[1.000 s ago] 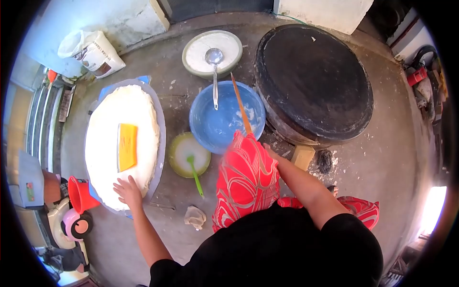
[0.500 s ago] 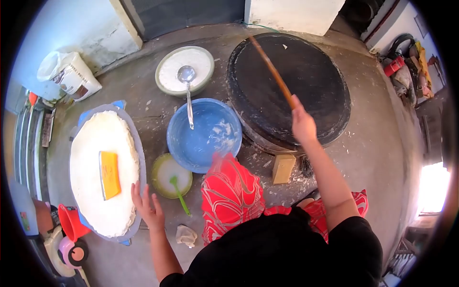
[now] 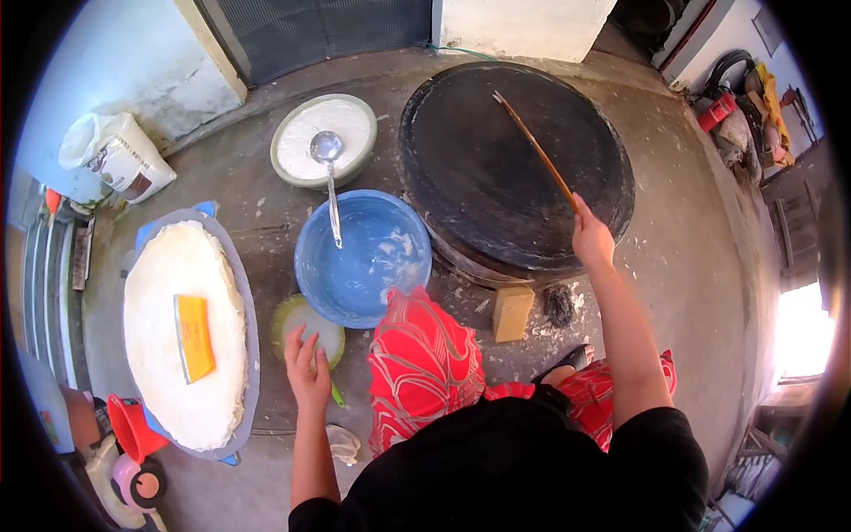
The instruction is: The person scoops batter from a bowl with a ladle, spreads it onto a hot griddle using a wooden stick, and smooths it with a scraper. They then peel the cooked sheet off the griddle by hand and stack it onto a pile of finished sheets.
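My right hand [image 3: 592, 238] is closed round the lower end of a thin wooden stick [image 3: 539, 152], which slants over the large round black griddle [image 3: 496, 177]. Fingers apart and holding nothing, my left hand [image 3: 308, 368] hovers in front of a yellow-green bowl [image 3: 288, 315] of pale liquid and partly hides it. To its left, a stack of white flat sheets [image 3: 191, 412] lies on a grey board, with a yellow scraper [image 3: 196, 339] on top. A metal ladle [image 3: 333, 199] rests across the bowl of white batter [image 3: 306, 124] and the blue basin [image 3: 359, 275].
A tan block [image 3: 513, 314] and a dark scouring wad [image 3: 559, 306] lie near the griddle's front edge. A white sack [image 3: 133, 164] leans by the left wall. At lower left is a red container [image 3: 135, 430]. A crumpled cloth [image 3: 342, 443] lies on the floor.
The stick has swung, its tip now further right over the griddle, and my right hand is lower and further right. My left hand has moved right, off the stack's edge, toward the yellow-green bowl.
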### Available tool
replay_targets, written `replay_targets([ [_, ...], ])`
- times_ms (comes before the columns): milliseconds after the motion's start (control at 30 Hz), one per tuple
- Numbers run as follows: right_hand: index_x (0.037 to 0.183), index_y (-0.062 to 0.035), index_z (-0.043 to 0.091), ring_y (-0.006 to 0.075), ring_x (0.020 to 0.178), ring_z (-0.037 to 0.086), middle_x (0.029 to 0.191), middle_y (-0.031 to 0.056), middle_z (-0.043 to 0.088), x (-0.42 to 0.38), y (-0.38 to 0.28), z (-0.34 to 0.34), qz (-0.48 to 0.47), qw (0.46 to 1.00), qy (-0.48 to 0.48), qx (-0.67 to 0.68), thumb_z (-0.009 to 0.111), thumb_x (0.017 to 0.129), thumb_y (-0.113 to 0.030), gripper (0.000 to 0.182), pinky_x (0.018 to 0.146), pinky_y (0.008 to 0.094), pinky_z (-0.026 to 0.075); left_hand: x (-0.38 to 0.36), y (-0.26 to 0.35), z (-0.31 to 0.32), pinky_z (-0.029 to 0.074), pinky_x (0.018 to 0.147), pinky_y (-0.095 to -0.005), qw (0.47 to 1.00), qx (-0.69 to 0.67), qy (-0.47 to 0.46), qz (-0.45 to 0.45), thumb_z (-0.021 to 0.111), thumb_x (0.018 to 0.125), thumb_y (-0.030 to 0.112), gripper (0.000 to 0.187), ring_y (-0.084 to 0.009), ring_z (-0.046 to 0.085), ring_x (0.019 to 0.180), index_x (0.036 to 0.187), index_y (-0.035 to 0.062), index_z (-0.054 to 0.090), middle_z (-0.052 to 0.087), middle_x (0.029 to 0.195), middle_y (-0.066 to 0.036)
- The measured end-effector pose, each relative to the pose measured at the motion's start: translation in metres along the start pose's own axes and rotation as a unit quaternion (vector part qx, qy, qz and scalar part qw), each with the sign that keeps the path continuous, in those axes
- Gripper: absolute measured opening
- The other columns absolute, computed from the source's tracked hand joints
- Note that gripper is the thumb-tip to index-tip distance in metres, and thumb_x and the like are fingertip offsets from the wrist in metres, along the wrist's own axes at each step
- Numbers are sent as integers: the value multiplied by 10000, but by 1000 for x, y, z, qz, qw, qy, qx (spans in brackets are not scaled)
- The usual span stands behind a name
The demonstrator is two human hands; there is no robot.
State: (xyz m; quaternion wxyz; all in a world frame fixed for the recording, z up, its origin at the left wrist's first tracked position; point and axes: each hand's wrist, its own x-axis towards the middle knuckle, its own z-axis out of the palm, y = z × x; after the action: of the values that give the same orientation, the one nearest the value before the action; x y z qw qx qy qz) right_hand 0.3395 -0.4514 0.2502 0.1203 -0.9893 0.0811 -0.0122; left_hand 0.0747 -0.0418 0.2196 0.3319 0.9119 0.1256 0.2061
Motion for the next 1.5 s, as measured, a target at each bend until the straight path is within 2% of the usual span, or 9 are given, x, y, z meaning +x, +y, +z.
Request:
replay_targets([
  [100,1254,-369,424,364,810,594,870,182,615,-43,16,5,-22,998,-14,62,440,885,-202,405,694,425,472,20,-1,29,361,945,-396,986,-143,-33,-82,496,861,100,240,-292,458,1127,1066,-2,564,474,1233,-133],
  [167,1255,-354,432,361,794,597,863,180,617,-75,23,6,-49,994,-30,94,462,876,-172,422,682,408,477,36,-6,62,372,941,-396,833,-475,-13,-284,463,898,226,328,-274,467,1118,1139,11,522,476,1232,-128],
  [367,1233,-251,487,331,785,614,904,161,622,-146,34,-6,-148,972,-150,106,503,843,-94,421,676,361,488,118,-11,158,301,986,-500,436,-750,-50,-495,339,923,371,514,-363,354,1198,1282,4,324,347,1328,-160],
  [533,1209,-153,519,266,815,637,979,150,623,-161,34,-21,-184,951,-203,144,509,829,-37,397,700,308,482,148,-14,192,340,977,-463,340,-827,-26,-447,358,919,379,480,-357,402,1170,1182,-15,436,417,1266,-170],
  [667,1234,-109,498,120,661,550,772,44,593,-158,46,-22,-170,933,-200,245,483,847,-22,397,627,237,433,152,17,160,411,900,-406,392,-819,-65,-413,449,899,355,421,-298,480,1091,1088,-17,506,503,1158,-149],
  [833,1215,-167,523,104,559,466,624,57,508,-156,34,-35,-163,927,-203,268,505,833,-31,406,582,227,416,152,39,121,403,569,-227,714,-636,-42,-290,662,792,263,253,-78,502,673,880,35,597,583,835,-25],
  [1133,1216,-172,521,106,578,493,651,94,527,-171,37,-44,-181,930,-212,238,519,815,-15,431,603,225,424,144,44,95,374,469,-189,774,-552,-34,-309,698,744,114,147,-68,471,543,799,11,608,576,690,-28],
  [1367,1245,-94,491,44,610,407,726,-63,497,-169,56,-34,-113,881,-230,398,473,862,-23,390,586,174,366,132,72,54,385,486,-197,737,-611,-7,-287,645,783,76,151,-83,486,557,875,-39,610,586,729,-57],
  [1500,1279,-109,458,21,586,357,682,-79,419,-161,40,-46,-89,871,-230,424,437,879,-15,412,542,162,321,91,151,-33,394,513,-230,837,-547,-4,23,588,818,102,151,-139,508,571,799,-47,594,577,729,-98],
])
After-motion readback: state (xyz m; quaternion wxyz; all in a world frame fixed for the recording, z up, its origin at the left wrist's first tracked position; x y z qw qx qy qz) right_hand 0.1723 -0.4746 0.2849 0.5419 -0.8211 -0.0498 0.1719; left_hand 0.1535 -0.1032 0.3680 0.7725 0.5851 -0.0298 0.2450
